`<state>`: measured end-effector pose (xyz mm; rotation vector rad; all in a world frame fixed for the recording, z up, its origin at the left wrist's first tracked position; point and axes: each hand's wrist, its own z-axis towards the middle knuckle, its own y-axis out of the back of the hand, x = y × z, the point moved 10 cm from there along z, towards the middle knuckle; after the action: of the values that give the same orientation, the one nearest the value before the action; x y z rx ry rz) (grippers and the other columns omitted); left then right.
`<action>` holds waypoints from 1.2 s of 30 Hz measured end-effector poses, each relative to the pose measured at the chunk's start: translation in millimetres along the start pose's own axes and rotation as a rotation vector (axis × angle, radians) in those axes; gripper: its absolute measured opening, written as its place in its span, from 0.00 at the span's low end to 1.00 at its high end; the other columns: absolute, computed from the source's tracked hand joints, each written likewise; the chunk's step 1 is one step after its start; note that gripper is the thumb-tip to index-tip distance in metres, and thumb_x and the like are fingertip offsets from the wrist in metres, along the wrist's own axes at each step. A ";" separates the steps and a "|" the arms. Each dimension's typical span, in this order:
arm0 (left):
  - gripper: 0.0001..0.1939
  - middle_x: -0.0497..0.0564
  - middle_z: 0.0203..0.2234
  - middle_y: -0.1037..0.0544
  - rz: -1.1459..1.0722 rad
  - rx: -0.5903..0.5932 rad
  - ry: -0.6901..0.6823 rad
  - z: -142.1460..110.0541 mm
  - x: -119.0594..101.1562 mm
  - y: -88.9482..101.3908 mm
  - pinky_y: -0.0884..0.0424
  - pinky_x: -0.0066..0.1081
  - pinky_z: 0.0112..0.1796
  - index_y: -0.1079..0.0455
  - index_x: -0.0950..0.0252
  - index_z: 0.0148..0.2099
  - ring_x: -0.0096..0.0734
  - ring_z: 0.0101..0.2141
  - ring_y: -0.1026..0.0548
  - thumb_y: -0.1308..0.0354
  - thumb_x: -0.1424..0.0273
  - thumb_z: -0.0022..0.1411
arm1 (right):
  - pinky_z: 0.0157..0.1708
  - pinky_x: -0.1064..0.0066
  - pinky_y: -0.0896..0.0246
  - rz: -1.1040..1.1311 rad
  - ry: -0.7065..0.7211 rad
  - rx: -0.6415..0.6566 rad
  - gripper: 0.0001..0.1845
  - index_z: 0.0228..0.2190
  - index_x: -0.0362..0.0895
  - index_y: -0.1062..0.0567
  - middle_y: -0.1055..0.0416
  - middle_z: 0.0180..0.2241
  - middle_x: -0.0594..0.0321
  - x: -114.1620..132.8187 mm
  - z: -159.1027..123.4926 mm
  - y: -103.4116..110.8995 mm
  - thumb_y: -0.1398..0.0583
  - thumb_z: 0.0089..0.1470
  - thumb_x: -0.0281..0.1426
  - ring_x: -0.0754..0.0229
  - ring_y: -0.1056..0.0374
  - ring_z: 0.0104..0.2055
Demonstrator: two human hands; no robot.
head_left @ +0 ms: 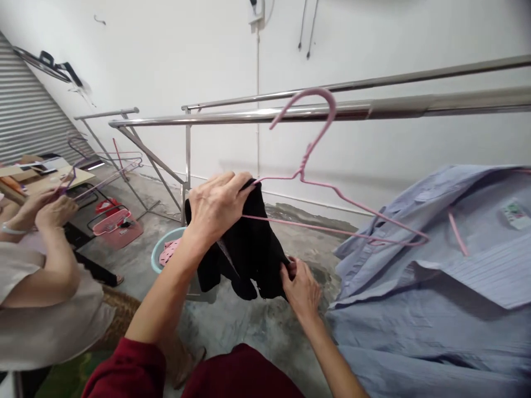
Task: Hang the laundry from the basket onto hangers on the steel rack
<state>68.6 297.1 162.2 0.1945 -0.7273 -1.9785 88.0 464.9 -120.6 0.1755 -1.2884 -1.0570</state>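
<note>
A pink wire hanger (309, 157) is up in front of the drying rack, its hook overlapping the front rail in view. My left hand (218, 204) is closed around the hanger's left end together with the top of a black garment (253, 254). The cloth hangs down from there, and its exact kind is unclear. Lower and to the right, my right hand (302, 284) pinches the right edge of the black garment. The hanger's right arm holds no cloth and reaches toward a light blue striped shirt (415, 309).
Steel rack rails (232, 117) cross ahead. A light blue basin (156, 257) with pink cloth stands on the floor, near a pink basket (120, 229). At left, another person (53, 265) handles hangers beside a cluttered table (78, 176).
</note>
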 end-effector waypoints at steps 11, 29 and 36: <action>0.15 0.47 0.29 0.21 -0.023 0.060 0.054 -27.1 11.2 -3.3 0.41 0.28 0.28 0.25 0.59 0.42 0.26 0.32 0.23 0.51 0.60 0.70 | 0.34 0.65 0.46 -0.017 -0.010 0.168 0.16 0.45 0.43 0.29 0.28 0.40 0.55 28.5 5.7 -51.3 0.50 0.57 0.31 0.52 0.31 0.40; 0.14 0.47 0.38 0.19 -0.180 0.186 0.201 -127.6 150.7 -65.2 0.36 0.24 0.31 0.24 0.58 0.49 0.27 0.34 0.22 0.46 0.61 0.67 | 0.40 0.66 0.34 0.126 -0.073 0.106 0.23 0.38 0.44 0.19 0.22 0.38 0.59 -26.5 72.6 61.6 0.47 0.46 0.39 0.54 0.27 0.38; 0.15 0.45 0.27 0.23 0.086 0.136 0.071 -136.5 135.1 -75.6 0.46 0.28 0.23 0.25 0.54 0.52 0.24 0.25 0.27 0.48 0.60 0.69 | 0.45 0.59 0.38 -0.335 -0.066 0.031 0.19 0.41 0.44 0.19 0.23 0.40 0.52 15.6 108.5 79.3 0.45 0.51 0.31 0.45 0.29 0.46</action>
<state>1.3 152.6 31.1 0.3087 -0.8113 -1.8326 38.3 544.0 -22.7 0.3930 -1.3641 -1.3363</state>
